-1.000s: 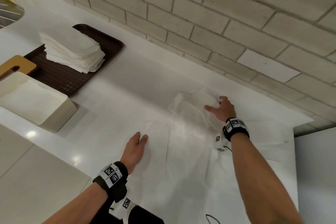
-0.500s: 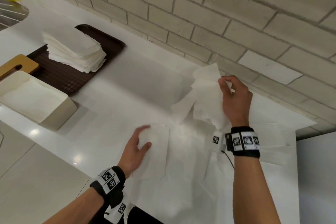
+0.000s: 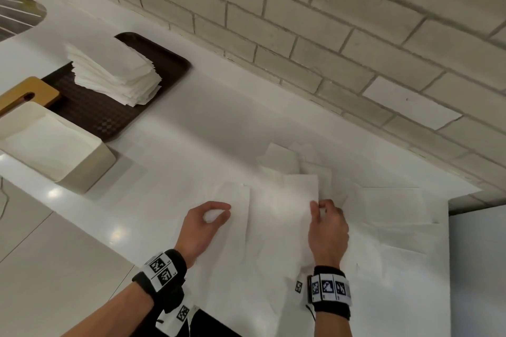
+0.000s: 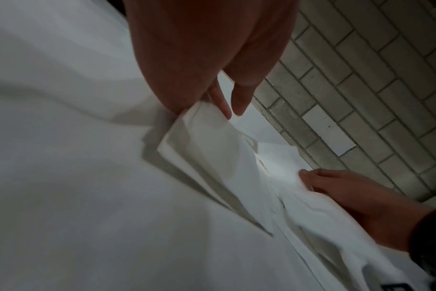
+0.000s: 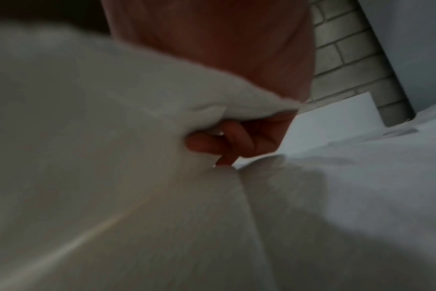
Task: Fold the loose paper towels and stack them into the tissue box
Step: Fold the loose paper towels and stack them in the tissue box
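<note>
Hands low over white counter, both on the same paper towel. Left hand curls thumb and fingers round the towel's left edge, pinching it; the left wrist view shows that edge lifted, layers of paper peeling up under the fingers. Right hand pinches the towel's right edge between thumb and curled fingers; the right wrist view shows paper bunched over the knuckles, fingers tucked beneath. Towel spans the gap between the two hands, raised slightly off more loose towels spread flat across the counter to the right and toward the brick wall.

Tissue box sits well apart, far left at the counter's front edge, open on top, white paper lying inside. Wooden lid lies just behind it. Dark tray beside the box carries a tall stack of folded towels.
</note>
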